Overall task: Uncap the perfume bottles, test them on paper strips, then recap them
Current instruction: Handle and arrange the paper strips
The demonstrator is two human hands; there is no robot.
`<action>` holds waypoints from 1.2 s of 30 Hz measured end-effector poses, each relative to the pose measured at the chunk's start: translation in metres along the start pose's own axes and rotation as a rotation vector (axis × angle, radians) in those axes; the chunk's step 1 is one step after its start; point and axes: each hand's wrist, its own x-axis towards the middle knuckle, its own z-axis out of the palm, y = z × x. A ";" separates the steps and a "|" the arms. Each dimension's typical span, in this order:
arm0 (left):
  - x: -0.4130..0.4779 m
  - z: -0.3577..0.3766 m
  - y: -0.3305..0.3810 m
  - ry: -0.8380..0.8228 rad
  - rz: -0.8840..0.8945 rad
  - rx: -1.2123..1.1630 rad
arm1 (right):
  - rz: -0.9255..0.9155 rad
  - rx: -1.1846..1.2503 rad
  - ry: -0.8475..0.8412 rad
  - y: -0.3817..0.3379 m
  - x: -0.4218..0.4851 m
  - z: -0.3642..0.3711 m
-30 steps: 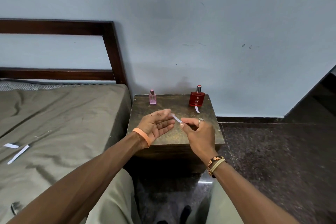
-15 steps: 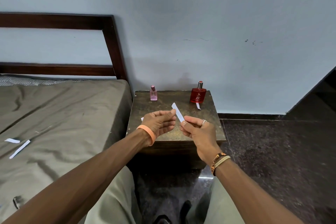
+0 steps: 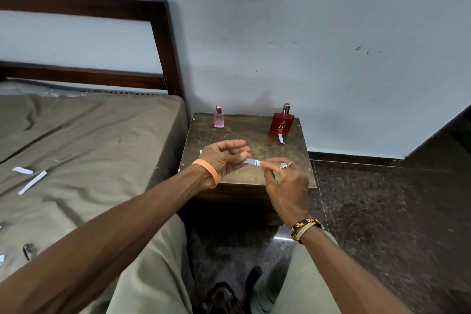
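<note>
Both hands, left [image 3: 224, 158] and right [image 3: 285, 181], pinch one paper strip [image 3: 251, 161].

Left hand [image 3: 224, 158], right hand [image 3: 285, 181] apparently pinching

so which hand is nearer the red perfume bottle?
Right. The right hand sits in front of the red perfume bottle, slightly to its right, pinching the paper strip. The left hand holds the strip's other end, further left.
</note>
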 end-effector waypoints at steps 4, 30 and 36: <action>0.001 -0.005 0.001 -0.043 0.007 -0.017 | 0.010 0.033 0.043 0.000 -0.001 -0.001; 0.109 -0.028 -0.066 0.210 -0.058 0.370 | 1.416 0.922 -0.209 0.029 0.011 0.074; 0.161 -0.036 -0.079 0.145 0.048 0.745 | 1.487 0.795 -0.119 0.050 0.030 0.110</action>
